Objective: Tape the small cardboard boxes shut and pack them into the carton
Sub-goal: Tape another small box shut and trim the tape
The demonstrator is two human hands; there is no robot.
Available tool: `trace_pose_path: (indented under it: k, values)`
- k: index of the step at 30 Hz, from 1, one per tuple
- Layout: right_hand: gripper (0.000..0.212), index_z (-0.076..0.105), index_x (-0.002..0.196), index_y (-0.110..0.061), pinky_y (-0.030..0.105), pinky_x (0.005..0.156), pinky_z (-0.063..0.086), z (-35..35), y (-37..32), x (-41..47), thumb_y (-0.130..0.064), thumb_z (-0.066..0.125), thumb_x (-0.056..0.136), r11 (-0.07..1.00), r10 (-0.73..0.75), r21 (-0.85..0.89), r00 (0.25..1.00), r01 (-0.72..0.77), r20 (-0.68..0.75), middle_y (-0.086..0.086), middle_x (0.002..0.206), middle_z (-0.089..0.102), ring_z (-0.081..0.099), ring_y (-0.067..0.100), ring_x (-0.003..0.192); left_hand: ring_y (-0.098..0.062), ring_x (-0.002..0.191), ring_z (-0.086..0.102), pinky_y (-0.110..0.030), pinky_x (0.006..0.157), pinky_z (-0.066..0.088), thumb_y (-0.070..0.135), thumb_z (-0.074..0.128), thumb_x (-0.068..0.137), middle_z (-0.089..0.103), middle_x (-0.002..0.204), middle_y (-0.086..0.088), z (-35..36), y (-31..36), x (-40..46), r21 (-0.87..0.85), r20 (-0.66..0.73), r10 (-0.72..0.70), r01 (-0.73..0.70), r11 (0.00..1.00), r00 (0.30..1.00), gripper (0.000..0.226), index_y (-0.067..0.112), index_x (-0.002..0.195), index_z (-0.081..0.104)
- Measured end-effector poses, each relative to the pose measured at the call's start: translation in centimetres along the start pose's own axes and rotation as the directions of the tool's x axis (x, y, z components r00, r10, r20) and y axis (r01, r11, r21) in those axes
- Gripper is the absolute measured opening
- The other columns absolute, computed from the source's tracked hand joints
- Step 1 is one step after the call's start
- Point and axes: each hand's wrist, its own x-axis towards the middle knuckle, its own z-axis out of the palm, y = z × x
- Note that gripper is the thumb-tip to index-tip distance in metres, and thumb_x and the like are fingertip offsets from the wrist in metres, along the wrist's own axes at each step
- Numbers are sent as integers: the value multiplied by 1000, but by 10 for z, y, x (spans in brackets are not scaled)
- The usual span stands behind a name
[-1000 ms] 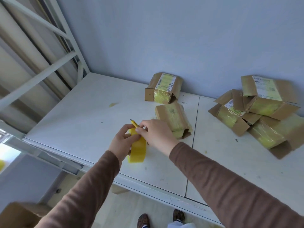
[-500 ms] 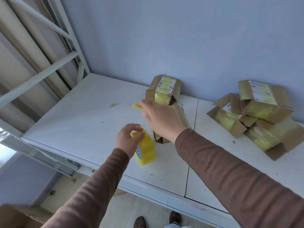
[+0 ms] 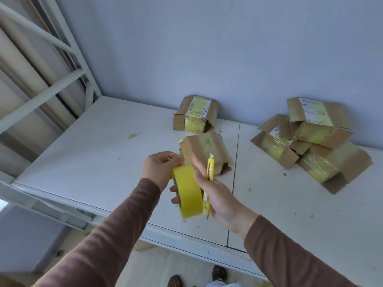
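1. With my left hand [image 3: 160,169] I am pinching at the top of the yellow tape roll [image 3: 188,191], fingers curled on its edge as if I am picking for the loose end; no strip is pulled free yet.
2. My right hand [image 3: 217,198] is gripping two things at once: its fingers are wrapping the roll from behind, and the yellow box cutter [image 3: 209,177] is lying clamped against the palm, blade end up.
3. Just beyond my hands the nearest box [image 3: 207,151] is lying on the white table [image 3: 83,160], already banded with yellowish tape but gaping at its near end; I judge it to be the one in hand.
4. Behind it, the labelled box [image 3: 195,113] is sitting against the wall, one end looking torn open.
5. Far right, the pile of boxes [image 3: 310,141] is waiting with flaps loose.
6. I am seeing no carton, so by my judgement taping is barely under way and no packing is showing.
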Motion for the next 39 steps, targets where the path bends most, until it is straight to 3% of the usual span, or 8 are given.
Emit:
trace_pose_path:
  k: [4,8,16,22,28,32,34,39]
  values:
    - [57,26,156,-46,50,96,54,-23,-20,-25,-36,49,105,999,-32,-19,987,30,-154,20,97,73,73,34,92,-21,84,72,-35,73,56,32,79,84,79,87,-3,36,34,32,-16,65,-28,29,999,998,17,16,89,79]
    - [55,29,155,-46,29,79,61,-44,-25,-46,-33,51,106,994,58,-82,975,-77,-215,-9,102,75,76,11,79,-14,99,68,-23,76,47,42,86,75,76,105,4,56,59,95,51,10,-26,25,998,1000,35,19,102,80]
    - [44,48,144,-43,32,76,57,-62,-18,-28,-30,58,103,970,127,-157,935,-187,-331,5,95,69,75,22,75,-16,107,54,-29,93,40,40,85,81,62,115,3,85,41,140,125,45,-125,119,985,991,36,22,109,71]
    - [31,55,130,-38,40,86,59,-77,-7,-6,-30,57,100,930,228,-188,896,-316,-382,5,104,67,74,22,69,-14,80,63,-23,62,46,42,82,82,72,104,-4,89,22,152,218,55,-198,182,959,979,38,19,112,76]
    - [29,55,127,-25,29,63,56,-92,-16,16,-24,60,99,896,388,-73,852,-439,-352,14,88,65,70,29,64,-28,87,61,-35,77,46,45,67,93,63,107,-13,93,14,167,320,76,-368,327,889,927,48,8,123,61]
    - [27,52,126,-18,31,63,55,-97,-24,25,-19,61,100,879,439,-51,847,-474,-299,15,78,64,68,29,60,-27,84,62,-36,78,55,14,63,94,68,101,-13,94,11,175,264,89,-341,308,914,936,7,17,92,69]
    - [26,52,123,-18,35,68,55,-100,-25,26,-19,62,99,876,449,-46,848,-480,-281,14,74,65,68,30,61,-24,74,62,-30,67,54,2,56,91,70,82,-7,95,8,177,241,117,-322,287,927,939,33,23,72,72]
    - [20,52,109,-17,45,79,57,-108,-21,27,-18,68,97,885,457,22,860,-464,-227,16,73,67,69,33,65,-25,86,67,-31,73,51,38,59,98,74,93,-8,73,2,151,199,194,-256,217,956,947,26,19,89,74]
